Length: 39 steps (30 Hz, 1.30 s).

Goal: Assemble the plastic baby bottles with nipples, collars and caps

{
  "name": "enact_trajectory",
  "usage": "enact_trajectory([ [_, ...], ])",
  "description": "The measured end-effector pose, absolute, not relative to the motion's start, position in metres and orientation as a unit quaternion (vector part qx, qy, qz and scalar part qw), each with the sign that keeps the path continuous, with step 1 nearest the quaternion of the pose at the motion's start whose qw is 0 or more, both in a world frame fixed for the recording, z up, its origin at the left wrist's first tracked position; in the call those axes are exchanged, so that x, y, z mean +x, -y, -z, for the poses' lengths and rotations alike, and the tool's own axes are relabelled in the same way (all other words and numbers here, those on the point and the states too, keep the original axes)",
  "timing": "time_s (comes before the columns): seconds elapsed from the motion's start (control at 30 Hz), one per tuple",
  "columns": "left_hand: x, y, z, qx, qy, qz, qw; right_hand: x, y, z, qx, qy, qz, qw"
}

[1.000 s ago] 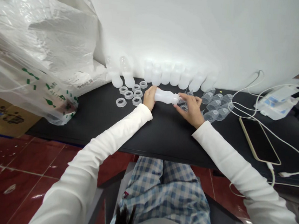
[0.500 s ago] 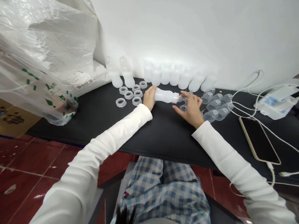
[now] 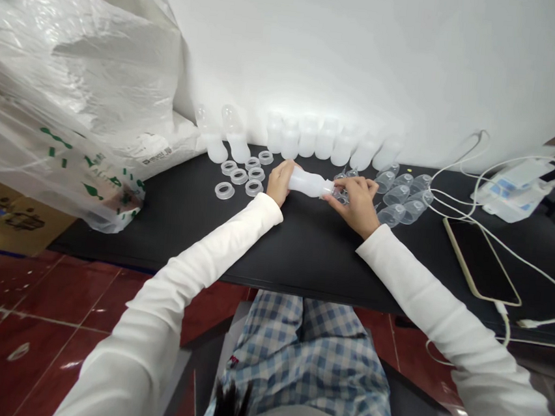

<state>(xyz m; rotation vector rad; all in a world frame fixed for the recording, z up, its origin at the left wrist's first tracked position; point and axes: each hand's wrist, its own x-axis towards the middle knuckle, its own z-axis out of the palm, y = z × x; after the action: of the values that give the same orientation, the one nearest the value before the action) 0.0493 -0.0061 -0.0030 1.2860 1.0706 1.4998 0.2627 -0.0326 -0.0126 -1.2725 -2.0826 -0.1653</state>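
Observation:
A frosted white baby bottle [image 3: 307,183] lies sideways above the black table, its neck towards the right. My left hand [image 3: 280,181] is wrapped round its base end. At the neck, my right hand [image 3: 358,203] has thumb and fingertips closed on the bottle's collar [image 3: 328,188]. Clear nipples [image 3: 344,175] lie behind and partly under my right fingers. Several clear dome caps [image 3: 397,194] lie just right of that hand. Left of my left hand are several translucent screw rings [image 3: 239,176].
Several bottles [image 3: 317,138] stand in a row along the wall; two capped bottles [image 3: 237,135] stand further left. White plastic bags [image 3: 100,53] fill the left side. A phone [image 3: 482,260], white cables [image 3: 505,240] and a white box [image 3: 517,192] lie on the right.
My right thumb and fingers have closed in on the bottle's neck. The bottle has tilted slightly, its neck end lower in view.

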Motion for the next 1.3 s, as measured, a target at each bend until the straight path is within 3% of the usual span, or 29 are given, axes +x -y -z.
enact_trajectory([
  [0.63, 0.052, 0.005, 0.001, 0.485, -0.44, -0.605, 0.454, 0.261, 0.038, 0.007, -0.464, 0.82, 0.054, 0.332],
  [1.13, 0.045, 0.0, 0.012, 0.574, -0.369, -0.622, 0.383, 0.26, 0.036, 0.01, -0.479, 0.796, 0.049, 0.366],
  [1.3, 0.052, 0.011, 0.006, 0.671, -0.337, -0.573, 0.33, 0.26, 0.034, 0.007, -0.502, 0.77, 0.038, 0.393],
])
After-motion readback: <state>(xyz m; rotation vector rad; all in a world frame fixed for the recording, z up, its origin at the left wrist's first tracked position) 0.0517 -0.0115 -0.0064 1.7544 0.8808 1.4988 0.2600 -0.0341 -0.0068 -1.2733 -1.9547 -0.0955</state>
